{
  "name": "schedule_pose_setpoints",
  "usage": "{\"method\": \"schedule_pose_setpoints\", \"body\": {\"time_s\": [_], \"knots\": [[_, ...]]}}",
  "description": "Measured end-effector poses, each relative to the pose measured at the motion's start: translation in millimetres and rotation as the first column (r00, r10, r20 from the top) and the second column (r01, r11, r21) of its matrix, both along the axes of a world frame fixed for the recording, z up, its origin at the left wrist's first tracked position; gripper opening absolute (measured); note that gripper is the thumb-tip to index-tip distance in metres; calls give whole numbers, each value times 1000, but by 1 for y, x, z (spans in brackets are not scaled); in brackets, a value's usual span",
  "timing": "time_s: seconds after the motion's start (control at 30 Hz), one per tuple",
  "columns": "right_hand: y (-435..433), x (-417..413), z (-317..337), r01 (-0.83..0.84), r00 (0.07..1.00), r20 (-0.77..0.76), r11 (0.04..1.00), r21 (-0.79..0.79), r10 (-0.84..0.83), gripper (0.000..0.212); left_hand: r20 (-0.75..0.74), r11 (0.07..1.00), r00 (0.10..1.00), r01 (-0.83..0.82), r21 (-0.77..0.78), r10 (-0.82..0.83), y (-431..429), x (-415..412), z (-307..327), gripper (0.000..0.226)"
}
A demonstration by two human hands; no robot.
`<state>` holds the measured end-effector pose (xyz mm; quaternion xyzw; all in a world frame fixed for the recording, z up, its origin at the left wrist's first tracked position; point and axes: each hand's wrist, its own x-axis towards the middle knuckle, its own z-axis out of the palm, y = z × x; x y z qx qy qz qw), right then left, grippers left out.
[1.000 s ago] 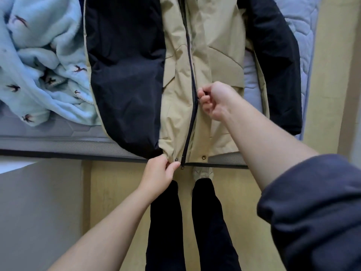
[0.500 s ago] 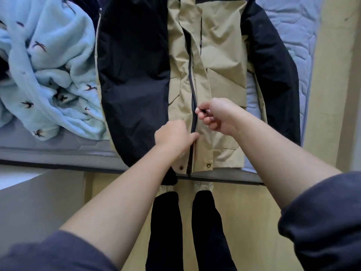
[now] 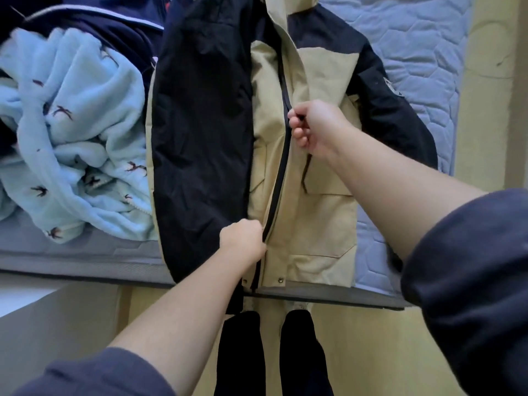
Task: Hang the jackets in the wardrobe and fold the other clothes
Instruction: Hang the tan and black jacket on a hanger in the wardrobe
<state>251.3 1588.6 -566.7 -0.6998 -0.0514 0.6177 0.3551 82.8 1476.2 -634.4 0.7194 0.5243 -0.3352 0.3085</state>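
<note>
At the near edge of the bed, the person's right hand point(image 3: 317, 128) was closed in a pinch, thumb and forefinger nipping a small dark piece on the zip point(image 3: 281, 167), which looked like the pull. It sat a little to one o'clock of the jacket's middle. The left hand point(image 3: 243, 240) was lower, toward six o'clock along the same zip line. Its fingers were curled and gripped the beige front cloth just beside the teeth. The two hands were well apart, with the dark zip running between them. I could not tell how far the zip was closed.

The jacket point(image 3: 320, 224) lay front up on the mattress point(image 3: 414, 52), collar toward twelve o'clock and hem toward six, the hem reaching the mattress edge. Its front panels were beige. Its shoulders and sleeves were very dark, and one broad dark sleeve lay along its nine o'clock side. A metal snap point(image 3: 280, 279) showed on the hem just beside the bottom of the zip.

At nine o'clock from the jacket, touching that dark sleeve, a pale blue fleece point(image 3: 85, 144) printed with small dark birds lay crumpled. A navy garment point(image 3: 100, 27) was heaped at eleven o'clock, partly under the fleece. Toward six o'clock, below the mattress edge, stood the person's dark-trousered legs point(image 3: 240, 352) on a yellowish floor point(image 3: 371, 352). Slate-blue cuffs point(image 3: 471, 281) were pushed up both forearms.
</note>
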Motion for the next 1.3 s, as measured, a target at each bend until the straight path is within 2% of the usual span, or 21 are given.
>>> {"method": "schedule_pose_setpoints", "body": {"time_s": [0.1, 0.17, 0.23, 0.33, 0.47, 0.73, 0.9, 1.07, 1.17, 1.23, 1.3], "knots": [[0, 0, -1, -85, 996, -12, 996, -28, 85, 28, 169, 973, 966, -212, 92, 194, 52, 29, 14, 36], [-1, 0, -2, -76, 996, -40, 996, -43, 74, 30, 279, 933, 917, -333, 137, 286, 89, 50, 24, 34], [0, 1, -3, -44, 997, -70, 998, -43, 41, 30, 326, 918, 891, -374, 135, 315, 114, 65, 29, 25], [5, 4, -4, -10, 997, -78, 999, -43, 6, 30, 309, 936, 920, -304, 177, 240, 118, 68, 28, 15], [14, 5, -3, 56, 995, -77, 998, -37, -58, 31, 261, 953, 959, -174, 250, 107, 91, 50, 18, 17], [50, 15, 27, 216, 970, -140, 971, 104, -200, 30, 52, 989, 999, -1, 147, -7, 41, -2, -5, 10], [60, 23, 50, 132, 989, -88, 974, 186, -118, 30, -26, 994, 1000, 8, 106, -5, 26, -17, -5, 12], [51, 32, 67, 23, 999, -36, 971, 239, -15, 32, 92, 996, 994, -68, 64, 62, 49, -8, 21, 17], [42, 37, 80, -57, 998, 33, 970, 235, 51, 31, 171, 986, 972, -166, 8, 162, 76, 10, 52, 17], [34, 38, 89, -119, 989, 111, 965, 233, 95, 31, 255, 955, 924, -295, 1, 285, 100, 25, 77, 17], [23, 38, 98, -157, 978, 175, 953, 259, 113, 32, 398, 883, 819, -467, 43, 414, 127, 40, 102, 17]]}}
